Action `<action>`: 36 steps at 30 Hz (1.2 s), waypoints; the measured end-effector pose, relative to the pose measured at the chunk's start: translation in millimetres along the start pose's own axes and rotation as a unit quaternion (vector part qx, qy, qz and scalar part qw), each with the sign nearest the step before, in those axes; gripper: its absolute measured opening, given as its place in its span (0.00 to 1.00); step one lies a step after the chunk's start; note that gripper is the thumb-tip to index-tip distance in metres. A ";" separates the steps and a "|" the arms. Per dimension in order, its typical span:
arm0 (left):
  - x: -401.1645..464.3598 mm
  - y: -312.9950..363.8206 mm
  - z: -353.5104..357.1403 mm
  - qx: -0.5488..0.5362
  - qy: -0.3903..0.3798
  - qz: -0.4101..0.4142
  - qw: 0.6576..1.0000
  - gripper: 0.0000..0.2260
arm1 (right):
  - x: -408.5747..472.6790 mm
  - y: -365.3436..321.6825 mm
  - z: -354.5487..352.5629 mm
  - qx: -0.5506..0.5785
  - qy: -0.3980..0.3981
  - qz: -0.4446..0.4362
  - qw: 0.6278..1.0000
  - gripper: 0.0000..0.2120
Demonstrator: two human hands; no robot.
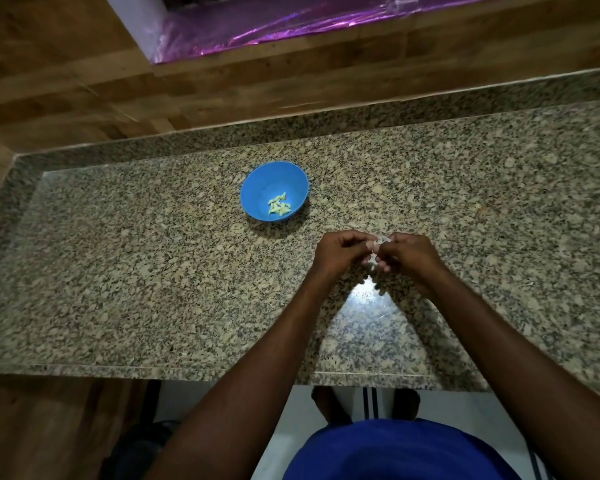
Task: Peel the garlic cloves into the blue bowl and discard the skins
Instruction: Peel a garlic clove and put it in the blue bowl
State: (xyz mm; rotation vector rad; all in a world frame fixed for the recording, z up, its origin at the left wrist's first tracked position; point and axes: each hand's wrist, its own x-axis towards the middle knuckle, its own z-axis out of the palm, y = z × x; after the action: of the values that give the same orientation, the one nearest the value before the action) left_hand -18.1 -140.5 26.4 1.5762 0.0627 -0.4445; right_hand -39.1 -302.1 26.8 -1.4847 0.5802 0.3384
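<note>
A blue bowl [257,188] stands on the granite counter with several pale peeled garlic cloves [280,204] inside it. In front of it and to the right, my left hand [340,252] and my right hand [407,254] meet above the counter. Both pinch a small whitish garlic clove [381,241] between their fingertips, its papery skin showing at the top. Most of the clove is hidden by my fingers.
The speckled granite counter [153,271] runs left to right, with a raised granite ledge behind it and wooden panelling beyond. Purple foil [274,22] lies in an opening at the top. The counter's front edge is below my forearms.
</note>
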 end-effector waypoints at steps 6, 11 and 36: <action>6.9 -2.3 0.7 -0.009 0.002 -0.030 0.999 0.08 | 5.6 1.4 -1.9 0.048 -0.014 0.054 0.997 0.02; 12.7 -7.1 -1.3 -0.036 -0.012 -0.083 0.996 0.07 | 8.8 3.7 -4.7 0.052 -0.008 0.073 0.996 0.03; 18.9 -22.0 -7.8 0.252 0.122 -0.004 0.960 0.09 | 7.4 19.8 -6.6 -0.004 0.018 0.060 0.998 0.13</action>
State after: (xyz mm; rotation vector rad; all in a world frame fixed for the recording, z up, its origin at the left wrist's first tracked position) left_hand -5.7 -135.8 -0.5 2.1308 0.1542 -0.2804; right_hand -45.0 -308.1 6.3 -1.4701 0.6995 0.4074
